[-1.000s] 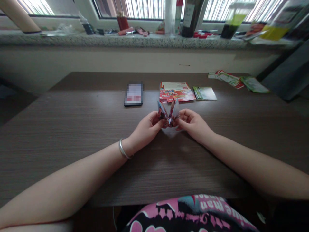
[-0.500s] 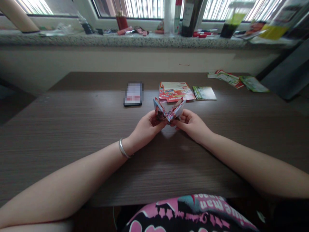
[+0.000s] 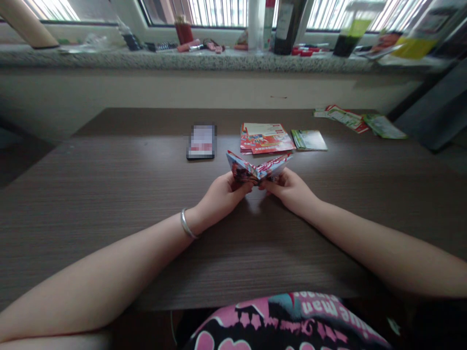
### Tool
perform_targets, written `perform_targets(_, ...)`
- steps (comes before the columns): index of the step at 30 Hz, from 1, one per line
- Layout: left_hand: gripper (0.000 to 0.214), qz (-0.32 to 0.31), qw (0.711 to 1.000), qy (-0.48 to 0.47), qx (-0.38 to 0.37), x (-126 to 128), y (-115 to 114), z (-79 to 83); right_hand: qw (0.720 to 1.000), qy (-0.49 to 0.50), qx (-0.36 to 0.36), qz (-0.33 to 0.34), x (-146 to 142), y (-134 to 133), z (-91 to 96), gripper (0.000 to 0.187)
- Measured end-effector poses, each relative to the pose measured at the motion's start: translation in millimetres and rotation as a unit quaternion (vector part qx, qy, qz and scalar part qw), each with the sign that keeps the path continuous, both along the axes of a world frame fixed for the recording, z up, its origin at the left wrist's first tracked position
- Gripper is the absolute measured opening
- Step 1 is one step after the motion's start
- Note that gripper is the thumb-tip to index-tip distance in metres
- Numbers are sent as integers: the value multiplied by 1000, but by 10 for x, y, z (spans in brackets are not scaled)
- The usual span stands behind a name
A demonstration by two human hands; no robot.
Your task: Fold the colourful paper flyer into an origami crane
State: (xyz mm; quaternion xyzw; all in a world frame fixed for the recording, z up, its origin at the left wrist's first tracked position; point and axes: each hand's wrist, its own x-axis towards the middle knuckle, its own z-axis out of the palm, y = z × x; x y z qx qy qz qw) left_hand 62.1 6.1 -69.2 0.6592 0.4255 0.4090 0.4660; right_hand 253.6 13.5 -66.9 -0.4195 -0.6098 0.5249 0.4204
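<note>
Between my two hands is a piece of folded, colourfully printed paper (image 3: 245, 169), held just above the table and spread in a wide V. My left hand (image 3: 224, 190) pinches its left half, thumb near the central fold. On the other half, my right hand (image 3: 292, 188) grips in the same way, its thumb close to the left one. Some fingers of both hands are hidden behind the paper. Just beyond it lies a stack of red and white printed sheets (image 3: 268, 138).
A phone (image 3: 201, 142) with a blurred screen lies left of the stack. Right of it are small green-white papers (image 3: 310, 140), and farther back more printed slips (image 3: 346, 119). Bottles and small items line the stone windowsill (image 3: 226, 61) behind the brown table (image 3: 109, 184).
The folded paper has opened wider, its left and right flaps tilting outward and down. Both hands keep their hold in nearly the same place.
</note>
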Motion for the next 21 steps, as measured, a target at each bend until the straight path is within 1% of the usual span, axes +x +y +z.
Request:
perform_targets(3,24,7,1000,7,3,2,0,2,1000,5,4,-3,-2,12,-4,29)
perform_targets(6,21,12,999,47,13,-1,0,0,1000,6,21,-11,-18,17,-7,28)
perform_targets(10,17,-5,997,71,31,-1,-17,25,998,-46,37,10,-26,-3,3,16)
perform_targets(12,17,-16,996,80,47,-2,-26,44,997,-63,35,20,-22,-14,6,15)
perform_targets(14,17,-17,994,89,59,-3,-28,58,998,-42,30,20,-20,-18,6,17)
perform_targets(18,18,-14,993,101,53,-10,-15,56,999,41,17,27,-23,-6,12,24)
perform_targets(21,18,-31,992,96,70,-17,-8,40,998,46,17,32,-21,5,15,22)
